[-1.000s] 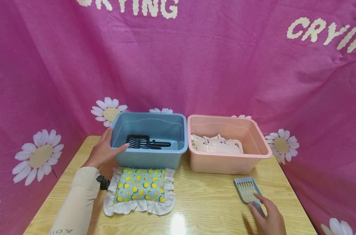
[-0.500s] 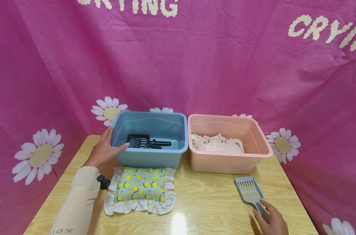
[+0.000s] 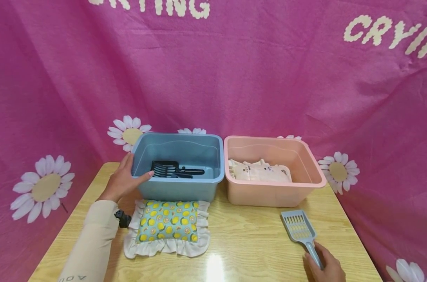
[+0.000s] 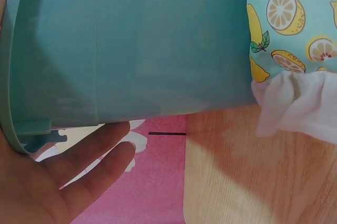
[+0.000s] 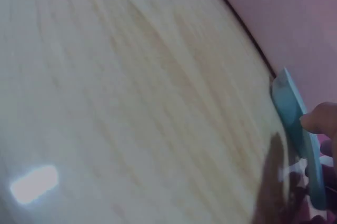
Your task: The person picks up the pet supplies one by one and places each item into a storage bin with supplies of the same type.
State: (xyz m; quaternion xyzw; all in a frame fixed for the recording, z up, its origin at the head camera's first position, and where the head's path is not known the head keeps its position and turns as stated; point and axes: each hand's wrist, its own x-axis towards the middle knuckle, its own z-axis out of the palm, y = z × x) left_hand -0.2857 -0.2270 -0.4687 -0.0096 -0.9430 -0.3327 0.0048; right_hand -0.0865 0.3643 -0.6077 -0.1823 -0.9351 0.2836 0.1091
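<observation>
My right hand pinches the handle of a grey-blue slotted litter scoop at the right front of the table. The thumb presses along the handle in the right wrist view. My left hand rests at the left front corner of the blue bin, thumb along its front rim and fingers straight along its side. In the left wrist view, two fingers stretch out beside the bin wall. Inside that bin lie black slotted scoops with dark handles.
A pink bin stands right of the blue one, with a cream ruffled cushion inside. A lemon-print pillow with white ruffles lies before the blue bin on the wooden table. A pink flowered cloth hangs behind.
My right hand has slid back along the scoop towards the handle's end and now grips it there. The left hand stays at the blue bin's corner.
</observation>
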